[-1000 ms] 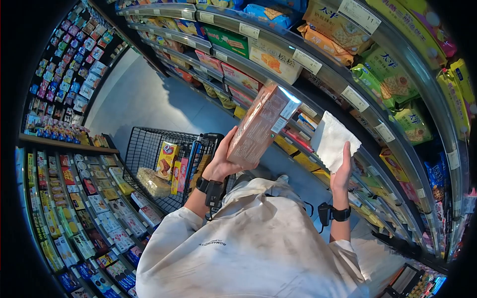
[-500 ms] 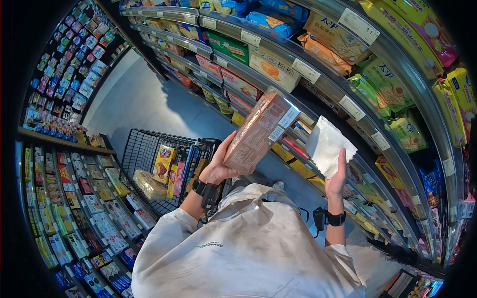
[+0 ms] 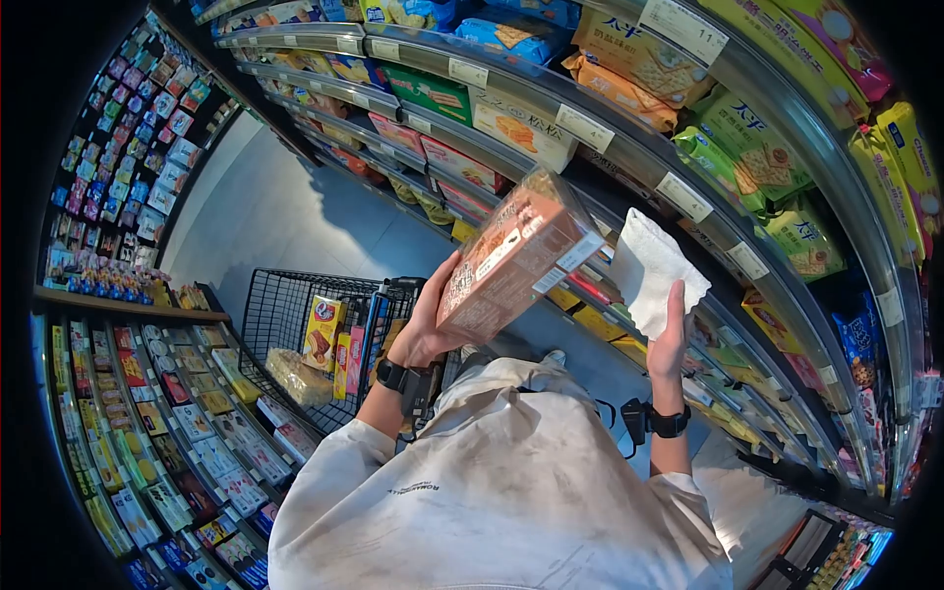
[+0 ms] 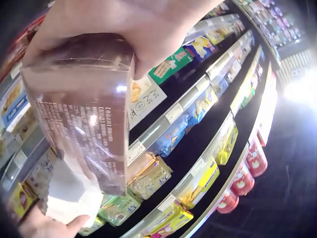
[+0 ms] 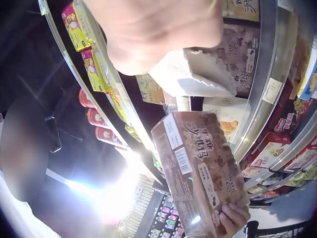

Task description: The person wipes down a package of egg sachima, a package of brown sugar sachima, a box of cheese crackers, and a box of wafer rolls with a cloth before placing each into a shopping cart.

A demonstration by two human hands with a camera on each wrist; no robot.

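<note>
In the head view my left hand (image 3: 423, 320) grips a brown printed snack box (image 3: 516, 261) in clear wrap by its near end. The box is tilted, with a barcode on one side. The right wrist view shows its printed front, and the left fingers (image 5: 233, 217) wrap its lower end. To the right, my right hand (image 3: 669, 339) holds a white cloth (image 3: 649, 275) between thumb and fingers, beside the box and apart from it. From the left wrist, the cloth (image 4: 72, 193) overlaps the far end of the box (image 4: 84, 114).
Curved shelves with packaged crackers (image 3: 757, 157) and price tags (image 3: 683, 195) rise ahead and to the right. A black wire cart (image 3: 270, 334) holding a yellow box (image 3: 323, 332) and other packages stands at the left. Low display shelves (image 3: 157, 433) lie farther left, beside the grey floor (image 3: 295, 226).
My left hand has turned the box, so more of its printed front shows, and it has shifted slightly left. The right hand keeps its hold on the cloth.
</note>
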